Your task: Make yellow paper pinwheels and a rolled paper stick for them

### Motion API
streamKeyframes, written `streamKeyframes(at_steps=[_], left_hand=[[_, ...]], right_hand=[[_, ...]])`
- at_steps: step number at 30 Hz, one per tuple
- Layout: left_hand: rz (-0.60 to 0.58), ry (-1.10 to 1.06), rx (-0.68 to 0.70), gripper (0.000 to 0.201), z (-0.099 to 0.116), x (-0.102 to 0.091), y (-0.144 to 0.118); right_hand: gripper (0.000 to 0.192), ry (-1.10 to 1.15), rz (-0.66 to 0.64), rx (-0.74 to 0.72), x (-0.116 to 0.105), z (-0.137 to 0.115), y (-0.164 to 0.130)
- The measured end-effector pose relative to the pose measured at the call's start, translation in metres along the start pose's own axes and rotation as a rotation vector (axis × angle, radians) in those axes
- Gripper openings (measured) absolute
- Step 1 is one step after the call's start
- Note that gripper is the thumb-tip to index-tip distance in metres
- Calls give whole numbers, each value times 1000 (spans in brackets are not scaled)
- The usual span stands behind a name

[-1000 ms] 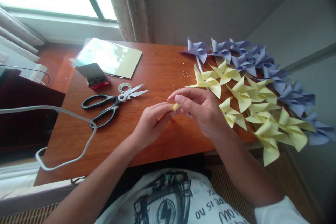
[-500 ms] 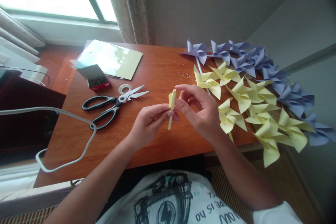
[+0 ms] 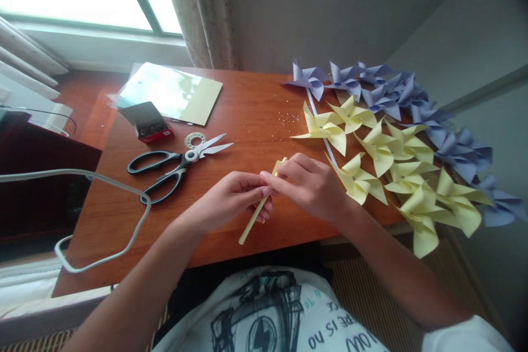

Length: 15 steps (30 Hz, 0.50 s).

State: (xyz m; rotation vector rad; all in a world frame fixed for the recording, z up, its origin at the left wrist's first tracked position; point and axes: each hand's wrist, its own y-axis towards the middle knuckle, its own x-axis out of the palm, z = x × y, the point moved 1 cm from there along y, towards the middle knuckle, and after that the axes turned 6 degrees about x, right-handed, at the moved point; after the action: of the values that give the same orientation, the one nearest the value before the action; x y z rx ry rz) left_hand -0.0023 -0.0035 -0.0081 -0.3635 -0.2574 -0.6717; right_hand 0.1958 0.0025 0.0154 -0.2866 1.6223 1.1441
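Between my two hands, over the front of the table, is a thin rolled tube of yellow paper (image 3: 251,226). It slants, its lower end pointing toward me and its upper end showing above my fingers. My left hand (image 3: 241,192) is closed round its middle. My right hand (image 3: 303,179) pinches it near the top, thumb and fingers pressed against the paper and against the left fingertips. Part of the tube is hidden behind the fingers. Black-handled scissors (image 3: 181,165) lie spread on the table, left of my left hand.
Yellow pinwheels (image 3: 357,176) and purple pinwheels (image 3: 381,100) crowd the right side. A small red box (image 3: 154,132) stands open near a white ring (image 3: 195,140) and a pack of paper sheets (image 3: 198,102). A white cable (image 3: 136,225) loops at left; tiny scraps (image 3: 289,118) lie mid-table.
The paper tube has tilted from near upright to a slant, and more of its lower end shows. My right hand has come down and closed on its upper part.
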Motion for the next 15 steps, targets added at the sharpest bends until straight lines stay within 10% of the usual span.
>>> streamKeyframes(at_steps=[15], left_hand=[[30,512,128,28,-3,-5,-1]], right_hand=[[23,-6,-220,28,2,-5,-4]])
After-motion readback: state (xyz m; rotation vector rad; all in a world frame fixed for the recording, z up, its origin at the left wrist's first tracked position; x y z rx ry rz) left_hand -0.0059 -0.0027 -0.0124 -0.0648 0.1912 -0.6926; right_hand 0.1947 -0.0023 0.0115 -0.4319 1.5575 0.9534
